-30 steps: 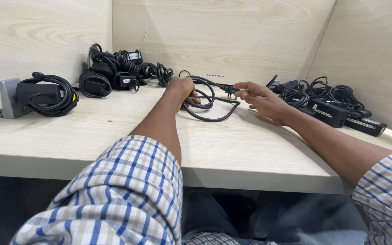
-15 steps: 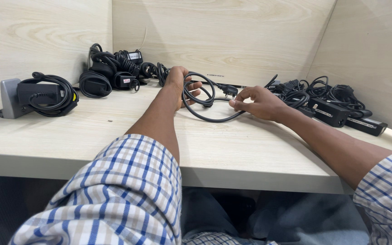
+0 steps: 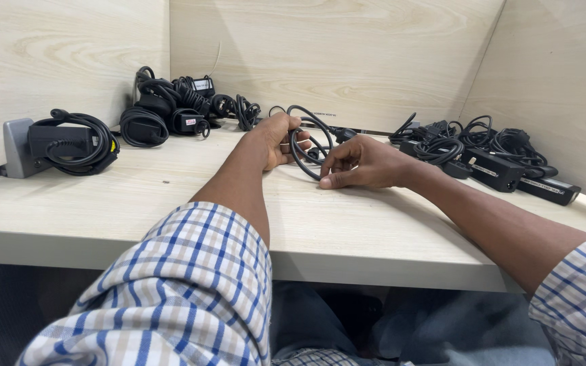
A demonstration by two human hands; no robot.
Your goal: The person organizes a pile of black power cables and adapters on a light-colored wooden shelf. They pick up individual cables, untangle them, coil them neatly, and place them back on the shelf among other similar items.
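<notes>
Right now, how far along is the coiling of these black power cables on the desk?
Done: several neat coiled bundles sit at the back left, plus one coiled adapter by the left wall. In hand: the left hand holds a looped black cable while the right hand pinches its lower loop. Left: the tangled pile of cables and adapters on the right looks unsorted.

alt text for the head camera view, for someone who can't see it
A person's left hand and right hand hold a coiled black cable upright on a pale wooden desk. Bundled black power adapters lie at back left, loose ones at right.
</notes>
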